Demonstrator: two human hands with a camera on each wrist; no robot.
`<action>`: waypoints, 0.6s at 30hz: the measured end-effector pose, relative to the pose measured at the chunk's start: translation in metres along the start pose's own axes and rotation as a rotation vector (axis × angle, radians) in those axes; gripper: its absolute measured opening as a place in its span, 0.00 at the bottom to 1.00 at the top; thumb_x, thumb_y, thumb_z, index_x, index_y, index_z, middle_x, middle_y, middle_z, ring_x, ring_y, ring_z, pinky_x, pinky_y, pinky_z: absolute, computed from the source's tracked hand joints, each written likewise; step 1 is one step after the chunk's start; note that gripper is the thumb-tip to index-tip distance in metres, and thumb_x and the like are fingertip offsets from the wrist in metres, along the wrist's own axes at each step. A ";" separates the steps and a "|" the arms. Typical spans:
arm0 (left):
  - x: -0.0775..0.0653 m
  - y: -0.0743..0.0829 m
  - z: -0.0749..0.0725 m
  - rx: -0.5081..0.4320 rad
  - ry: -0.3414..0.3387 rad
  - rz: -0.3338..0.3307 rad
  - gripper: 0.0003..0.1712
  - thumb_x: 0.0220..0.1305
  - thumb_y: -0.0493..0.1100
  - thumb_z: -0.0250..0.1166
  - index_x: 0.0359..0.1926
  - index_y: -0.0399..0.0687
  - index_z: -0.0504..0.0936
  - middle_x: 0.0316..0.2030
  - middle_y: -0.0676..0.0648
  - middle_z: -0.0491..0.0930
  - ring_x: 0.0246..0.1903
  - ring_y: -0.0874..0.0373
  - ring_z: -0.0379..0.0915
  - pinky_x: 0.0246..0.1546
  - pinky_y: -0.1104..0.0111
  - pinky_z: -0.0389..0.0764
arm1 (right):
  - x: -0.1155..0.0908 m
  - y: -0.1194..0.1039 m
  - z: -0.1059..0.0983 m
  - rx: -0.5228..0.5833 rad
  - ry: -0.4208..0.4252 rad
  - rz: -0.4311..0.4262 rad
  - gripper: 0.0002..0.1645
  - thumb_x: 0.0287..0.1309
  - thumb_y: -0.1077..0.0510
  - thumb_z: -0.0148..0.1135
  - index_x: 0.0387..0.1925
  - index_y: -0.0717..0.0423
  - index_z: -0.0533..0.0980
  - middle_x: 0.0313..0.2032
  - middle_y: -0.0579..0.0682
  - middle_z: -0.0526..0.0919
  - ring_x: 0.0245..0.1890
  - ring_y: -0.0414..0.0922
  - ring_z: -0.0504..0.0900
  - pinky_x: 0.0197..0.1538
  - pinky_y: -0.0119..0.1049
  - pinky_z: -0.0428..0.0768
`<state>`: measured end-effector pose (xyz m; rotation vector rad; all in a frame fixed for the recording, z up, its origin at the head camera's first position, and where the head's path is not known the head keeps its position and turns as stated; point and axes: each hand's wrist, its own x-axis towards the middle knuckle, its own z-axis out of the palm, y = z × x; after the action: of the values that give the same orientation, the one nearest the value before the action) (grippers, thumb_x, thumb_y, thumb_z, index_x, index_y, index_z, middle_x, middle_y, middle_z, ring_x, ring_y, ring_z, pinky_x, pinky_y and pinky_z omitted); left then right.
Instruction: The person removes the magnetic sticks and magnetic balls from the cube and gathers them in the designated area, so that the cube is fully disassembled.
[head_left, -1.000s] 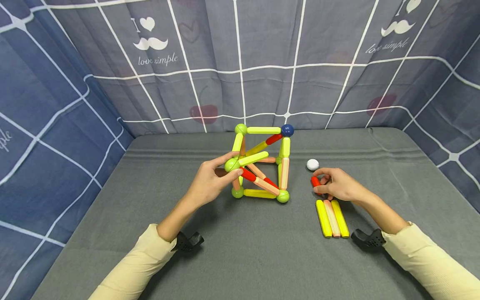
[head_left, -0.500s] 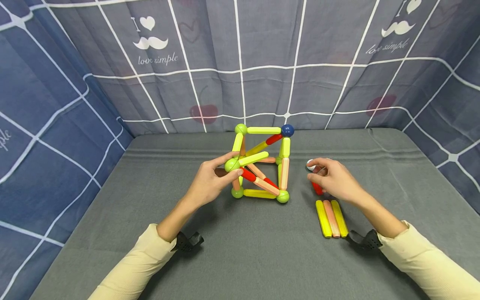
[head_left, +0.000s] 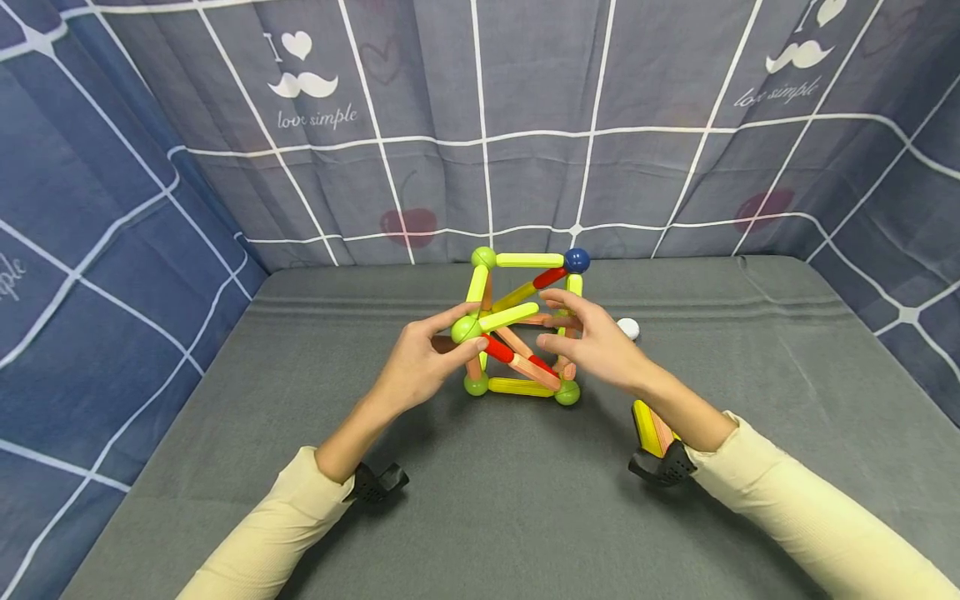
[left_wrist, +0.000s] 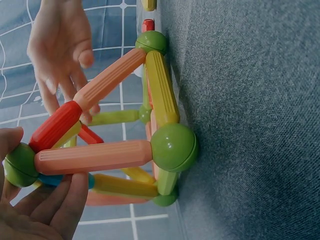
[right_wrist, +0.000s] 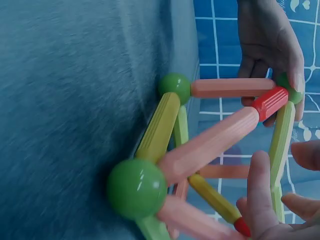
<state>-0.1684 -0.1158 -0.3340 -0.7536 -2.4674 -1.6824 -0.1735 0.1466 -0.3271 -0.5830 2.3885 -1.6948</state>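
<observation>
A cube-like frame of magnetic rods and balls stands on the grey cloth. My left hand (head_left: 423,358) pinches the green ball (head_left: 466,330) at its upper front left corner. From that ball a light green rod (head_left: 510,316) reaches right to a free end. A red rod (head_left: 498,348) joined to a salmon rod (head_left: 535,372) slopes down to the lower front right ball (head_left: 567,392). My right hand (head_left: 600,343) is at the frame's right side, fingers apart near the light green rod's end; in the right wrist view its fingers (right_wrist: 261,185) hold nothing. It partly hides the salmon upright.
A white ball (head_left: 628,329) lies right of the frame, just behind my right hand. Yellow and salmon rods (head_left: 651,429) lie partly under my right wrist. A short red rod (left_wrist: 148,25) shows beyond the frame in the left wrist view. A checked curtain (head_left: 420,167) hangs behind.
My right hand has left the red rod and white ball and moved left to the frame's right side, carrying nothing visible. My left hand keeps its hold on the green ball.
</observation>
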 end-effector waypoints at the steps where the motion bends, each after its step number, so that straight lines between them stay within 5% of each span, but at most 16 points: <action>1: 0.000 0.000 0.000 0.001 -0.002 0.000 0.25 0.65 0.43 0.69 0.63 0.51 0.78 0.37 0.46 0.84 0.30 0.46 0.83 0.18 0.69 0.67 | 0.003 0.000 0.002 0.029 -0.009 0.000 0.36 0.65 0.62 0.61 0.71 0.62 0.60 0.67 0.61 0.66 0.63 0.59 0.71 0.44 0.46 0.83; 4: 0.000 0.001 0.001 0.006 -0.006 0.000 0.25 0.65 0.43 0.68 0.63 0.50 0.78 0.37 0.46 0.84 0.31 0.47 0.84 0.18 0.69 0.68 | 0.007 -0.002 0.005 0.069 -0.023 -0.018 0.34 0.66 0.64 0.59 0.70 0.65 0.60 0.66 0.62 0.67 0.61 0.61 0.72 0.40 0.46 0.84; 11: 0.000 0.003 0.001 0.017 -0.008 0.003 0.26 0.65 0.42 0.69 0.64 0.49 0.78 0.36 0.45 0.84 0.30 0.47 0.83 0.18 0.69 0.67 | 0.003 -0.005 0.007 -0.036 0.027 -0.049 0.27 0.64 0.64 0.62 0.63 0.62 0.70 0.58 0.59 0.75 0.31 0.56 0.86 0.41 0.49 0.84; 18: 0.000 0.001 0.000 0.016 -0.004 0.015 0.27 0.65 0.42 0.69 0.64 0.49 0.77 0.36 0.46 0.84 0.29 0.47 0.83 0.19 0.69 0.68 | 0.001 -0.005 0.008 -0.065 0.091 -0.101 0.20 0.64 0.66 0.62 0.57 0.64 0.76 0.51 0.56 0.75 0.28 0.53 0.85 0.37 0.42 0.83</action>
<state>-0.1678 -0.1152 -0.3332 -0.7727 -2.4692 -1.6553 -0.1704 0.1380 -0.3252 -0.6607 2.5262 -1.7246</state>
